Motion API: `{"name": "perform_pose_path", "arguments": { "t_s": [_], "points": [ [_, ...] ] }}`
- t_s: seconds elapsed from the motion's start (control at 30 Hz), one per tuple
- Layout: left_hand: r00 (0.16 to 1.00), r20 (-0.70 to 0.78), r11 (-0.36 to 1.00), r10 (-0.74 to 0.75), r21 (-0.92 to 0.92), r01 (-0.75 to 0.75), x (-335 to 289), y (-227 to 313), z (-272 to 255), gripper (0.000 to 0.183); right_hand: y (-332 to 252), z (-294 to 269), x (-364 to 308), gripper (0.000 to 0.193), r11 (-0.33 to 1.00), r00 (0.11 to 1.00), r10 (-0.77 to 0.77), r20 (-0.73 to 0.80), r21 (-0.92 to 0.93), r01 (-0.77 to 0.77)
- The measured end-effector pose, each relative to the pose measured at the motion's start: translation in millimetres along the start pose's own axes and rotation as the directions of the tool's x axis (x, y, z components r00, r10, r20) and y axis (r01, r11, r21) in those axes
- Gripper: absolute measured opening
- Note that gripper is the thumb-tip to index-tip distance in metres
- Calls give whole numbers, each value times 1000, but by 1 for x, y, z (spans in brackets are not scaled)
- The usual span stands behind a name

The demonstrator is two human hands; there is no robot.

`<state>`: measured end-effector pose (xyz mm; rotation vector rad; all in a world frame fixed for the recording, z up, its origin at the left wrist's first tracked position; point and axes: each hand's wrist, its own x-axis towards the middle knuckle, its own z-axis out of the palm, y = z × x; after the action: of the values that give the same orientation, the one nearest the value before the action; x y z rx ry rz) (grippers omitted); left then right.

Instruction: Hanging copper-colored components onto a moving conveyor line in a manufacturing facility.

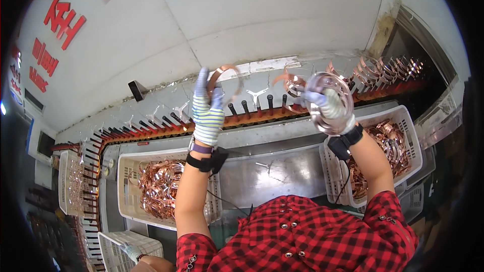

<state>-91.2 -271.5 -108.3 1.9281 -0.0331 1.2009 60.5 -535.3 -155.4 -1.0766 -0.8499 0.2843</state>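
Note:
My left hand (pixel 208 113), in a striped knit glove, is raised in front of the row of pegs. It grips a thin copper ring (pixel 228 67) between its thumb and fingers. To its right, my right hand (pixel 330 106), gloved too, is closed around a bunch of shiny rings (pixel 326 130); motion blurs them, and I cannot count them. Just beyond that hand, copper rings (pixel 294 84) hang on a holder over the line. A bare three-armed white holder (pixel 257 93) stands between my hands.
A peg conveyor (pixel 237 119) curves along the wall and down the left. White baskets of copper rings stand left (pixel 124 191) and right (pixel 414 141), with a metal tray (pixel 297 171) between. At lower left, another person's gloved hand (pixel 132 252) touches a white basket (pixel 112 252).

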Motion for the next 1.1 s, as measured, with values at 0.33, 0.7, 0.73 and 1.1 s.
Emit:
{"name": "perform_pose_path", "arguments": {
  "t_s": [0.33,0.7,0.73,1.1],
  "points": [
    [801,255,707,-542,-378,598,-34,-68,110,24,-8,-52,-51,22,772,770,607,-197,375,-512],
    [542,282,481,-791,-261,837,-1,-112,109,57,104,-143,45,58,693,688,687,-234,498,-521],
    [521,277,478,-807,-212,853,-5,-131,97,56,116,-131,57,55,680,675,708,-205,453,-576],
    [996,69,957,47,281,-65,-26,-27,52,56,78,-40,50,38,956,965,221,-142,229,-185]
  ]
}}
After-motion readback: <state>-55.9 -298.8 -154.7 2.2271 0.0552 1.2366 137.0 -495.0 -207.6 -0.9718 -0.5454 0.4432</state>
